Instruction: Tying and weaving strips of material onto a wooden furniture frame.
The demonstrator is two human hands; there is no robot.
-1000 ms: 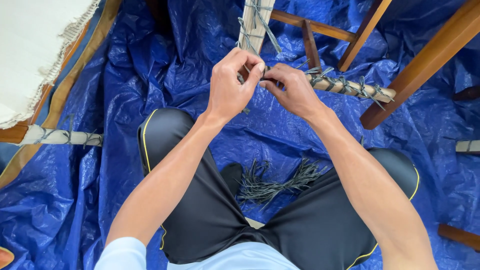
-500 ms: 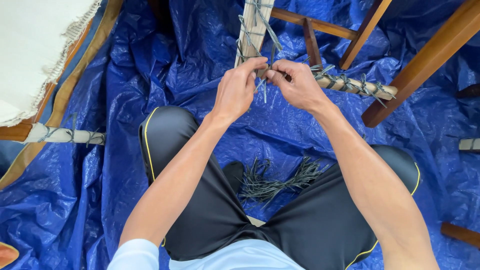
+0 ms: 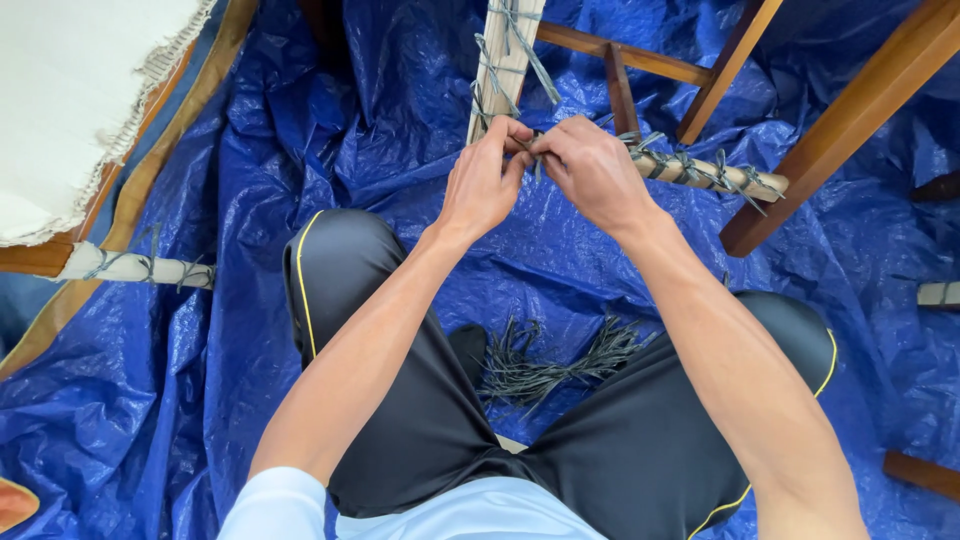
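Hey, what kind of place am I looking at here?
Likely a furniture-making or chair-weaving workspace on the floor. A blue tarp covers the ground, brown wooden frame legs stand around, and both hands tie dark cord on a pale pole.

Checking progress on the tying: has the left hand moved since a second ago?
Yes. The left hand has shifted up, closer to the pale upright pole, meeting the right hand at the corner where the poles join.

A crinkled blue plastic tarpaulin (image 3: 300,150) covers the floor; a frayed cream woven cloth (image 3: 70,90) lies upper left beside a brown wooden leg (image 3: 850,120).
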